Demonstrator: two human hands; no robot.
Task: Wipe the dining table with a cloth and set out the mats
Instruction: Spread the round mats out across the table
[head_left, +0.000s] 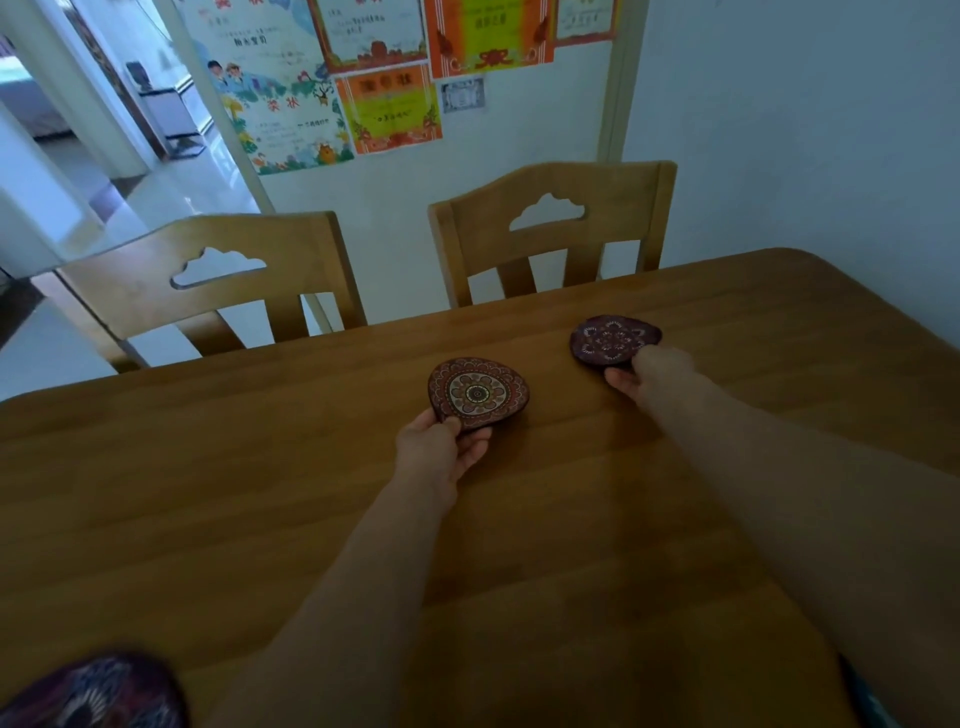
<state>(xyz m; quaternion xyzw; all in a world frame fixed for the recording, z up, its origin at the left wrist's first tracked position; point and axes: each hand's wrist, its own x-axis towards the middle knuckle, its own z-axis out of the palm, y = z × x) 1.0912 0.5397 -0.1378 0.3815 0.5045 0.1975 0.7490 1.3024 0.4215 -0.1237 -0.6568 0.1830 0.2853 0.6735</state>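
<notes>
The red mat (478, 393) and the purple mat (615, 340) sit on the table's (260, 467) far half, each just beyond the hand pinching its near edge, left hand (441, 452) on red, right hand (641, 371) on purple, so we would withdraw straight back.

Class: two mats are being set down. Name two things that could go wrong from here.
The left hand and right hand pinch the red mat and purple mat only at their near rims; either grip may slip. The third mat lies on the table beside the left forearm; pulling back could knock it.
</notes>
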